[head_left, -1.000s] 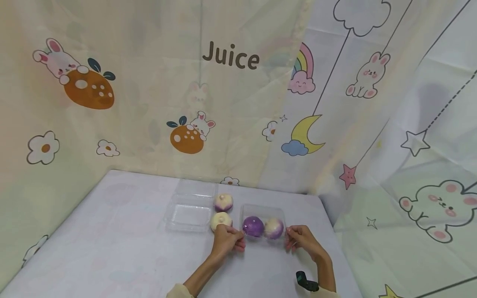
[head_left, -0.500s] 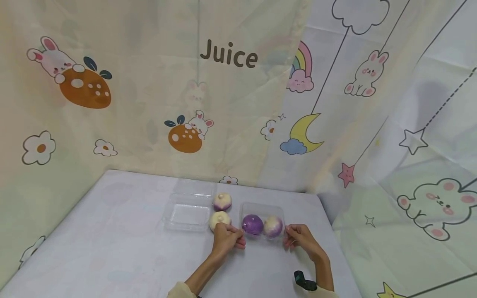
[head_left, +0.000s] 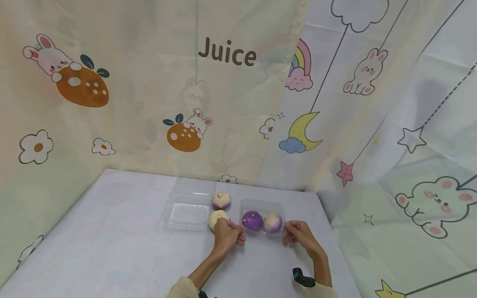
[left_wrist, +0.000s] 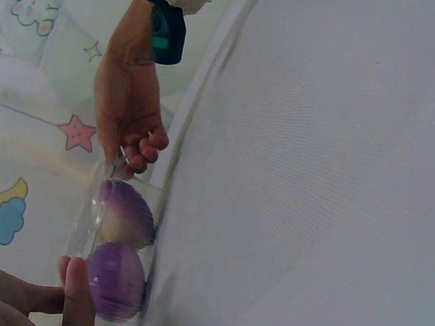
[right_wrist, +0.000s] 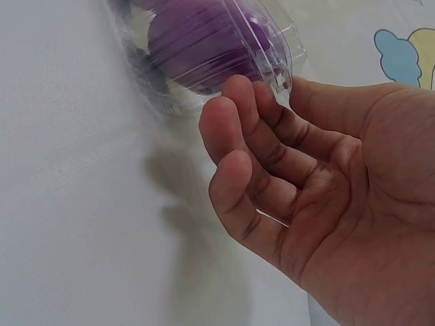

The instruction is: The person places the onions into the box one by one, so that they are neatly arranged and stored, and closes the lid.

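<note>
A clear plastic clamshell box (head_left: 261, 203) holds a deep purple onion-like vegetable (head_left: 252, 221) and a cream-and-purple one (head_left: 273, 223). At its left front corner my left hand (head_left: 226, 236) pinches the edge. My right hand (head_left: 303, 236) pinches the right end; in the right wrist view, thumb and fingers meet on the box's rim (right_wrist: 277, 71), the other fingers curling loosely below. Beyond the left hand lie two more cream-and-purple vegetables (head_left: 221, 200), the nearer partly hidden by that hand. In the left wrist view, both vegetables show through the plastic.
A second clear box (head_left: 188, 227) lies open to the left, its lid tipped toward the back. White cloth covers the table (head_left: 123, 248). Printed curtains (head_left: 141, 82) hang behind and on the right. A dark band (head_left: 303, 278) is on the right wrist.
The head view has shifted slightly. Both hands keep their hold on the box's ends; the box and vegetables show no clear movement on the table.
</note>
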Tool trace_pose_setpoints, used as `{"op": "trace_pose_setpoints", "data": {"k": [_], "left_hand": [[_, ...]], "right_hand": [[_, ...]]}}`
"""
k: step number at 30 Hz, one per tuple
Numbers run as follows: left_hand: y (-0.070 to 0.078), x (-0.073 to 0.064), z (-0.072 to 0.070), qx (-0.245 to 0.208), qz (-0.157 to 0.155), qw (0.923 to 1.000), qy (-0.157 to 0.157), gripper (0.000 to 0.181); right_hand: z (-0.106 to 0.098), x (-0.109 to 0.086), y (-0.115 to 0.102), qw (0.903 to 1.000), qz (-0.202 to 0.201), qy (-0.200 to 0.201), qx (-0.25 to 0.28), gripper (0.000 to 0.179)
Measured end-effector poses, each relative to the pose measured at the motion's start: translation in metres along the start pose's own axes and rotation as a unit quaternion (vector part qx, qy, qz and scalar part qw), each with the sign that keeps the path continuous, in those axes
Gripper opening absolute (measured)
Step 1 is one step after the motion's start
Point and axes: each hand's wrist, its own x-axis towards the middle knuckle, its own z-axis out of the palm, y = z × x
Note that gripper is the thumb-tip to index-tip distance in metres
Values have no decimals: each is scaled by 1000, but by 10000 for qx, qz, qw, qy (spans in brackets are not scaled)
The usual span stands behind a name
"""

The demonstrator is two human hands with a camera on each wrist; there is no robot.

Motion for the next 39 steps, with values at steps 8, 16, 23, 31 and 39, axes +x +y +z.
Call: {"op": "trace_pose_setpoints", "data": {"k": [8, 16, 23, 31, 39], "left_hand": [[2, 5, 2, 102, -17, 9999, 118, 16], [5, 11, 6, 133, -49, 9996, 250, 15], [5, 12, 7, 133, 50, 9996, 233, 15], [2, 12, 7, 123, -72, 9996, 246, 21], [0, 8, 4, 173, -91, 9998, 81, 35]], "right_hand": [[2, 6, 2, 9998, -5, 183, -99, 42], [5, 13, 3, 9987, 66, 506, 56, 39], [7, 15, 2, 9960, 219, 861, 118, 37], [9, 13, 3, 9921, 210, 1229, 101, 38], [8, 8, 3, 9894, 171, 1439, 22, 40]]}}
